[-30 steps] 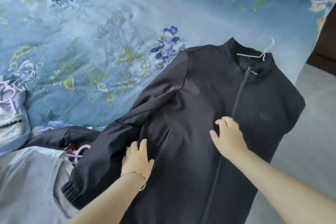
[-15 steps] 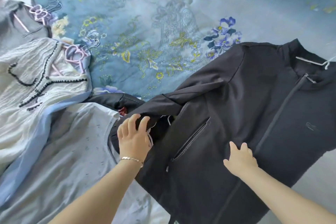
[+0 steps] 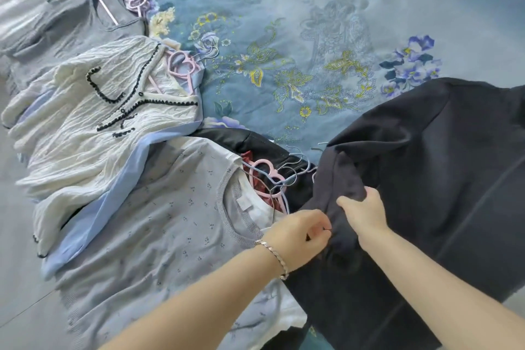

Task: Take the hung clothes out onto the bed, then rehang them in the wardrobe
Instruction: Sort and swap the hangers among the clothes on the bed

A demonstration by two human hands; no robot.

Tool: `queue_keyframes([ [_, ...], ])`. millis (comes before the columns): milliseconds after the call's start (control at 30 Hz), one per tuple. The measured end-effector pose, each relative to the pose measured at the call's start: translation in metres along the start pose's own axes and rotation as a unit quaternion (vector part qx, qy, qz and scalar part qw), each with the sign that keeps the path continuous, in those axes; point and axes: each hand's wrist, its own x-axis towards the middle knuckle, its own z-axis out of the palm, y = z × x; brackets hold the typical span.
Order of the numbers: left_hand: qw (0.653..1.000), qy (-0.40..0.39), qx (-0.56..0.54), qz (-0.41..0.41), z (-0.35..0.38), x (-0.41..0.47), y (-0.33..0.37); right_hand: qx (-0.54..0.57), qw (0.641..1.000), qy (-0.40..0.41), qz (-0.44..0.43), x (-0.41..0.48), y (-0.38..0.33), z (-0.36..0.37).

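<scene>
You are gathering the sleeve point(image 3: 341, 179) of the dark jacket point(image 3: 443, 179) at the near edge of the bed point(image 3: 312, 23), left hand point(image 3: 301, 236) pinching, right hand point(image 3: 365, 212) gripping; 1 s ago both were lying flat, so you are probably lifting it for rehanging.

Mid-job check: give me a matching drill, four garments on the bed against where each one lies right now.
1. dark navy fabric jacket
2. cream knitted cardigan with black trim
3. pale blue knitted top with tiny print
4. grey fabric top

a. beyond the cardigan, toward the upper left
b. bunched in the grip of the right hand
c. directly left of the jacket
d. between the grey top and the pale blue top

Pairs: 1-b, 2-d, 3-c, 4-a
</scene>
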Motion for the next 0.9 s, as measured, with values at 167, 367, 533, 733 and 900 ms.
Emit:
queue_keyframes([
  [167, 0.975, 0.123, 0.056, -0.179, -0.027, -0.016, -0.059, -0.309, 0.917, 0.131, -0.215, -0.011, 0.009, 0.004],
  [367, 0.943, 0.211, 0.035, -0.256, -0.052, -0.043, -0.122, -0.375, 0.898, -0.146, -0.176, -0.018, 0.022, 0.12],
  [533, 0.943, 0.234, 0.023, -0.234, -0.056, -0.068, -0.141, -0.387, 0.903, 0.003, -0.189, -0.017, 0.03, 0.152],
  [733, 0.946, 0.278, 0.038, -0.16, -0.064, -0.105, -0.154, -0.299, 0.844, -0.145, -0.421, -0.084, 0.029, 0.144],
  [900, 0.922, 0.328, 0.201, 0.034, -0.099, -0.132, -0.178, -0.274, 0.757, -0.258, -0.534, -0.16, 0.049, 0.144],
])
